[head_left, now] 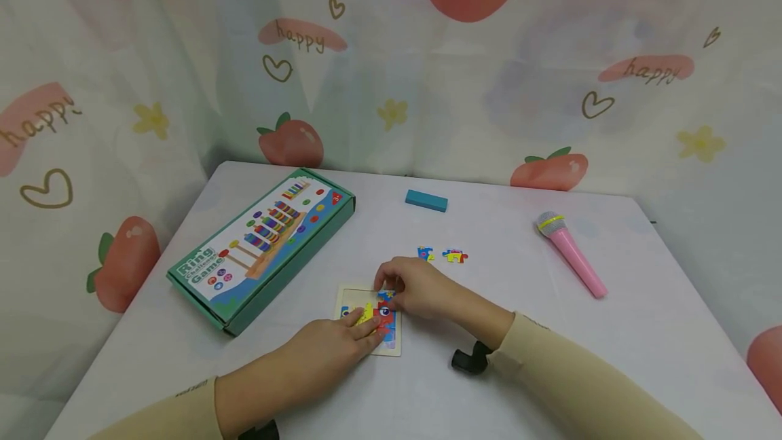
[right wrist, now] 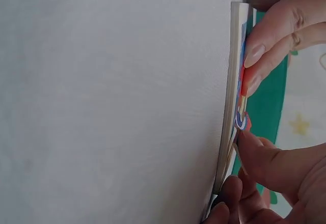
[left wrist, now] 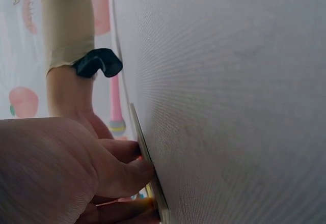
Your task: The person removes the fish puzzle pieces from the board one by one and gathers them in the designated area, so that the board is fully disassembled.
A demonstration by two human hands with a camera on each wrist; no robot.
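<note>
A small wooden puzzle tray [head_left: 354, 295] lies on the table, partly filled with colourful jigsaw pieces. My left hand [head_left: 326, 352] rests on it with extended fingers pressing a yellow piece [head_left: 368, 311] and a red piece with an eye [head_left: 384, 312]. At the tray's upper right corner, my right hand [head_left: 421, 288] pinches a blue puzzle piece [head_left: 386, 295] with yellow on it. The right wrist view shows the thumb against a slightly raised piece [right wrist: 241, 121] over the tray edge [right wrist: 232, 81]. Two loose puzzle pieces [head_left: 455, 256] lie beyond the right hand.
A green Ring Challenge Game box [head_left: 263, 243] lies at the left. A blue block [head_left: 426, 200] is near the back edge, and a pink toy microphone [head_left: 574, 257] lies at the right. Printed curtains [head_left: 391, 73] hang behind the white table.
</note>
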